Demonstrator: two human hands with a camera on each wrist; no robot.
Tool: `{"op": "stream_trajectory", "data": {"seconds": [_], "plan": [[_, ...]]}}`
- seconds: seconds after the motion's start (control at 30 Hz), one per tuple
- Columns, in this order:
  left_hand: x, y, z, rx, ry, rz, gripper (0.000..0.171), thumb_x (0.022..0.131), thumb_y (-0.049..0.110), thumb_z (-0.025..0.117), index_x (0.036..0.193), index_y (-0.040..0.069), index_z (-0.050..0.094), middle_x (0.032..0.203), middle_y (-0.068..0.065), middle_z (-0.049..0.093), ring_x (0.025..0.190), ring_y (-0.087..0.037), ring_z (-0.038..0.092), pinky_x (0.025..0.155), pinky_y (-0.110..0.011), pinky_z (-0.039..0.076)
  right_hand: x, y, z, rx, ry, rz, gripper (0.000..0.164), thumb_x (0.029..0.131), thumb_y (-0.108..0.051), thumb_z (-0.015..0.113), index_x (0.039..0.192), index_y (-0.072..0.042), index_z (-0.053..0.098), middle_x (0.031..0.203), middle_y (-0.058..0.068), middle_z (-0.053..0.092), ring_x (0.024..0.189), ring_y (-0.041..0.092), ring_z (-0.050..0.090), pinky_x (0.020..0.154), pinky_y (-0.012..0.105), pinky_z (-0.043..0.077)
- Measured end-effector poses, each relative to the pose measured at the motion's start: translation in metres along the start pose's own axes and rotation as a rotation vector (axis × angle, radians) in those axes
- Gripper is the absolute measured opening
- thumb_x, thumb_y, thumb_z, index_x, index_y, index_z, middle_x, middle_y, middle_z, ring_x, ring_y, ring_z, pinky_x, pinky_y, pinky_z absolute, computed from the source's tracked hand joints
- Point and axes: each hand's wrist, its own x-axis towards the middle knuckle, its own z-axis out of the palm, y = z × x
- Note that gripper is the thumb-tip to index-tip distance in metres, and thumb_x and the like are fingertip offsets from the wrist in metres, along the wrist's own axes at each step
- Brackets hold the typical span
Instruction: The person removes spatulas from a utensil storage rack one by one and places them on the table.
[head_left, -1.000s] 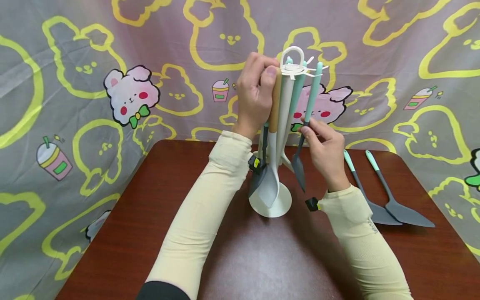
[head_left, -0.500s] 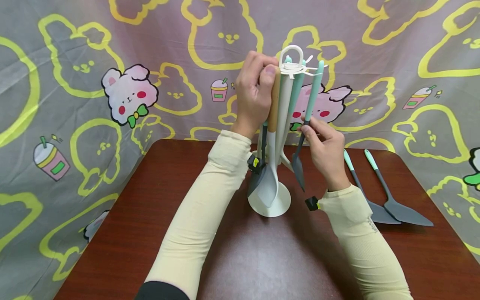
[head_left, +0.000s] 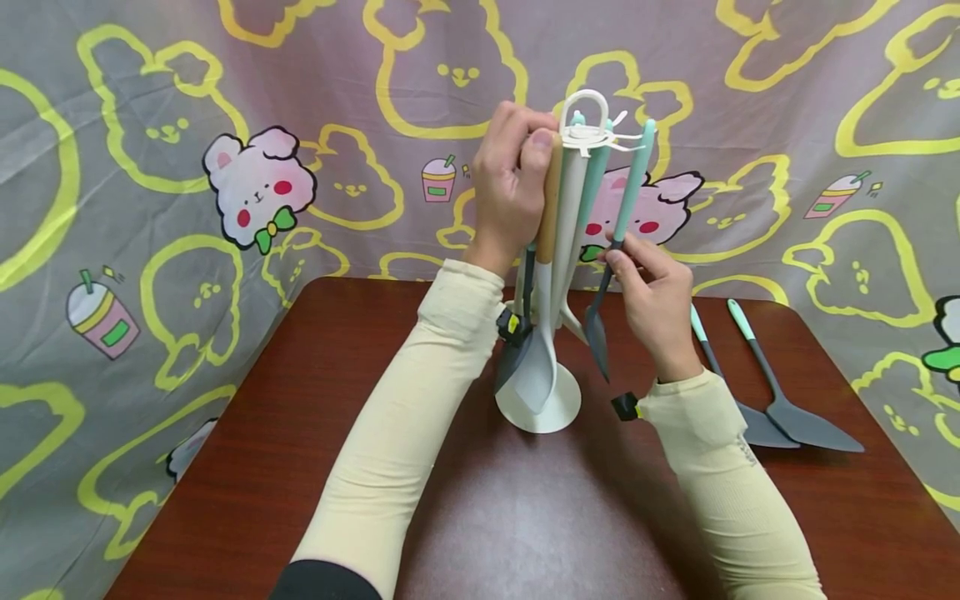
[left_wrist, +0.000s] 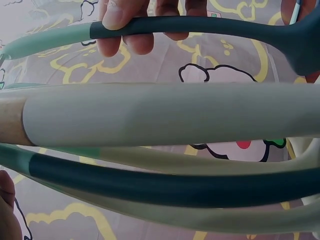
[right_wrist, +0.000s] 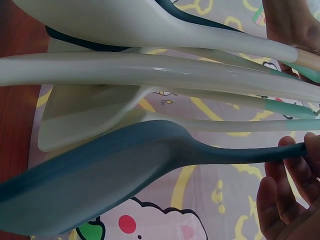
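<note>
A white utensil stand [head_left: 572, 196] rises from the table with several tools hanging on it. My left hand [head_left: 510, 183] grips its top, thumb against the wooden handle [head_left: 550, 212] of a pale grey spoon [head_left: 537, 375]; the exact grip is partly hidden. Between thumb and fingers my right hand [head_left: 657, 304] pinches a dark grey spoon [right_wrist: 120, 170] where its mint handle [head_left: 632, 192] meets the dark neck. The handle's upper end is at a hook on the stand's right side; whether it is threaded on cannot be told. Behind the left wrist hangs another dark utensil [head_left: 513, 358].
Two dark turners [head_left: 813, 427] with mint handles lie overlapping on the brown table [head_left: 322, 400], to the right. The stand's round white base [head_left: 561, 414] sits mid-table. A patterned cloth [head_left: 337, 50] hangs behind and at both sides.
The top of the mint handle has shifted slightly right, toward the hook's outer end, and the right hand moved a little right with it. The left hand stays in place.
</note>
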Motion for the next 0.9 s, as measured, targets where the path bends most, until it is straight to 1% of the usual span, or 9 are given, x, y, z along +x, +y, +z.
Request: {"op": "stream_trajectory", "data": {"seconds": [0.17,0.27,0.47,0.6,0.9], "plan": [[-0.0010,-0.0015,0.0009,0.013,0.016,0.008,0.033,0.094,0.020,0.042,0.088,-0.002,0.065,0.085,-0.015,0.056,0.079,-0.022,0.051,0.074,-0.025,0.042,0.0002,0.0013,-0.0012,-0.014,-0.004,-0.012,0.024,0.097,-0.010,0.062,0.117,-0.004,0.073,0.088,-0.022,0.067,0.080,0.002,0.061,0.072,0.012,0.050],[-0.0006,-0.0020,0.0019,0.029,0.023,0.020,0.033,0.095,0.020,0.042,0.088,-0.002,0.065,0.084,-0.014,0.055,0.078,-0.021,0.050,0.073,-0.024,0.042,0.0004,0.0017,-0.0020,-0.013,-0.002,-0.013,0.024,0.097,-0.010,0.061,0.117,-0.004,0.072,0.088,-0.021,0.068,0.080,0.002,0.062,0.074,0.012,0.050],[0.0014,-0.0010,0.0026,0.027,0.007,0.018,0.031,0.096,0.019,0.042,0.089,-0.003,0.064,0.085,-0.014,0.054,0.078,-0.021,0.049,0.073,-0.023,0.041,0.0015,0.0017,-0.0038,-0.004,0.007,-0.018,0.024,0.096,-0.010,0.062,0.117,-0.003,0.072,0.089,-0.022,0.068,0.081,0.001,0.063,0.076,0.012,0.051],[0.0016,-0.0004,0.0023,0.023,0.009,0.018,0.032,0.096,0.019,0.041,0.088,-0.003,0.064,0.085,-0.014,0.054,0.077,-0.020,0.049,0.072,-0.023,0.041,0.0019,0.0024,-0.0043,-0.003,0.009,-0.022,0.024,0.096,-0.010,0.062,0.117,-0.003,0.072,0.088,-0.022,0.068,0.080,0.000,0.063,0.076,0.012,0.051],[0.0010,0.0001,0.0024,0.019,0.027,0.021,0.031,0.095,0.018,0.042,0.086,-0.003,0.063,0.084,-0.015,0.054,0.077,-0.021,0.049,0.072,-0.023,0.041,0.0025,0.0015,-0.0087,0.020,0.022,0.017,0.024,0.097,-0.010,0.061,0.116,-0.002,0.073,0.086,-0.020,0.070,0.079,0.002,0.063,0.076,0.012,0.051]]}}
